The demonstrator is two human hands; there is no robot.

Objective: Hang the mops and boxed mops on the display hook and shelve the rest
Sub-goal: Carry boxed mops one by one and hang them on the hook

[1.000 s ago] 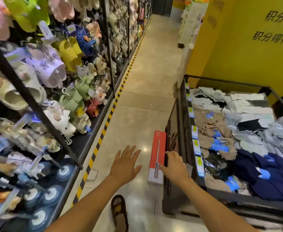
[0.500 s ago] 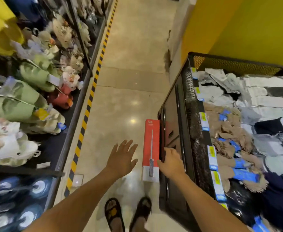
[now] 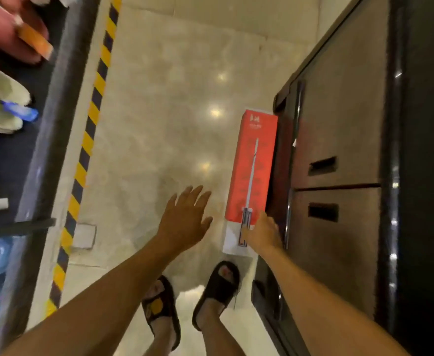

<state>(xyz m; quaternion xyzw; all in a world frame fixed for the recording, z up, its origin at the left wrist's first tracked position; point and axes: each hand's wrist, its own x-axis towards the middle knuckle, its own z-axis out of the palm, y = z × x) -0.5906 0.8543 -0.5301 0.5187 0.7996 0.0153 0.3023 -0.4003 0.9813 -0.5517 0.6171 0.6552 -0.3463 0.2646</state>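
Box (image 3: pixel 251 170) upright at the floor's (image 3: pixel 172 111) right edge, leaning on the cabinet (image 3: pixel 339 124).
Right hand (image 3: pixel 264 233) grips the box's near white end, thumb on its face, fingers tucked behind the edge beside the cabinet; left hand (image 3: pixel 185 219) spread and released, just beside the box, not touching; the box looks light, stiff and long, likely to swing, so a mid-length hold with both hands would suit; since half a second ago box and hands have barely shifted; only the view has tipped down.
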